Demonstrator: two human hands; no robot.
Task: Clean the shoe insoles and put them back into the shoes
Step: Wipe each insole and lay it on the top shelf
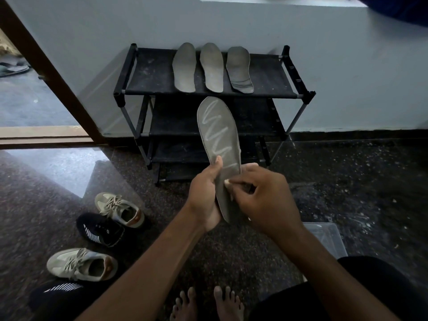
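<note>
Dark floor (pixel 347 181), shoe rack (pixel 150 75) ahead. Left grip (pixel 206 188) curled round insole (pixel 220 126) at near end, long axis pointing toward rack. Right grip (pixel 266 200) pinching pale object (pixel 226 181) against it.

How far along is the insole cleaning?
Done: three insoles lie out on the shoe rack's top shelf; whether cleaned, I can't tell. In hand: left hand holds a fourth insole bearing a white zigzag, right hand pinching a small pale piece against it. Left: return all four to the sneakers on the floor.
</note>
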